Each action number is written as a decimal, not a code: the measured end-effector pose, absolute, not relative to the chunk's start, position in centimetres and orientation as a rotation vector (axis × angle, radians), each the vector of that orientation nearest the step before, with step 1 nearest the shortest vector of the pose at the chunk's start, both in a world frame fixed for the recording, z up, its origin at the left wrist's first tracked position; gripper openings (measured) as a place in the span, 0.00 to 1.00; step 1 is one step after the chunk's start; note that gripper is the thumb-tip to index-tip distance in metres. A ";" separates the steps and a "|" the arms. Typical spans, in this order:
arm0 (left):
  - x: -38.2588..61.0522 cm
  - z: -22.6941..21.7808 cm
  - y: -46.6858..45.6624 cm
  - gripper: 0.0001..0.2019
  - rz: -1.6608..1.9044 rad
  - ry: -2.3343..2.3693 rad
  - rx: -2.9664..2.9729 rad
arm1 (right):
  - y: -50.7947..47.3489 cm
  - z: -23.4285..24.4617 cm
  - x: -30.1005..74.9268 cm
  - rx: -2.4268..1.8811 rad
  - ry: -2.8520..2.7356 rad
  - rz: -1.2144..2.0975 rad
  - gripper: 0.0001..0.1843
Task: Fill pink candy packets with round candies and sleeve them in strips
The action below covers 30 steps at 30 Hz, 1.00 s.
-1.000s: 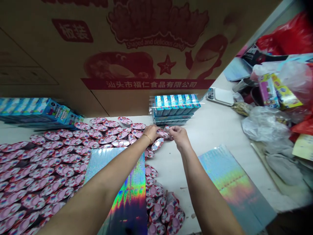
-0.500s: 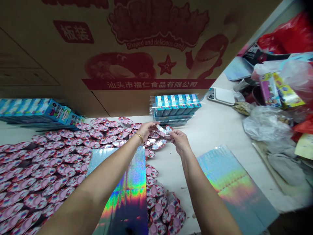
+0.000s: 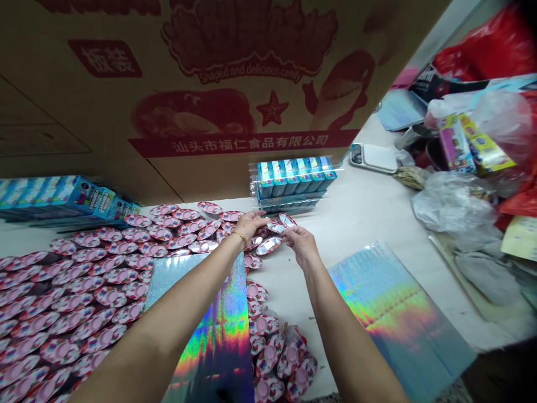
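Observation:
Both my hands meet at the far middle of the white table (image 3: 361,218). My left hand (image 3: 250,223) has its fingers curled over pink oval candy packs at the edge of a wide spread of such packs (image 3: 84,280); a gold bracelet is on its wrist. My right hand (image 3: 298,242) pinches one pink oval pack (image 3: 286,220) by its edge, tilted up off the table. A silver-backed oval pack (image 3: 269,245) lies face down between the hands. A holographic sheet (image 3: 210,324) lies under my left forearm.
A large printed cardboard box (image 3: 210,95) walls off the back. A wrapped stack of blue boxes (image 3: 293,176) stands just behind my hands; more blue boxes (image 3: 62,196) lie at left. A second holographic sheet (image 3: 398,313) lies at right. Plastic bags and clutter (image 3: 461,207) fill the right side.
My hands lifted a pack from the table half a second ago, then lowered slightly. The view has shifted a little to the right, so everything sits further left.

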<state>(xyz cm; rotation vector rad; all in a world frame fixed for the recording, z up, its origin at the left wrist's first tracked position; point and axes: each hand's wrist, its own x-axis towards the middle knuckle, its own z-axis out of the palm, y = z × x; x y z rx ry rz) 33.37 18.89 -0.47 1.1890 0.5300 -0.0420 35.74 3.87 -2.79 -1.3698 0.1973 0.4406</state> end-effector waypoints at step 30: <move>33.2 -2.3 19.9 0.11 0.394 0.562 2.285 | 4.1 -2.4 36.7 -2.808 -0.607 0.001 0.17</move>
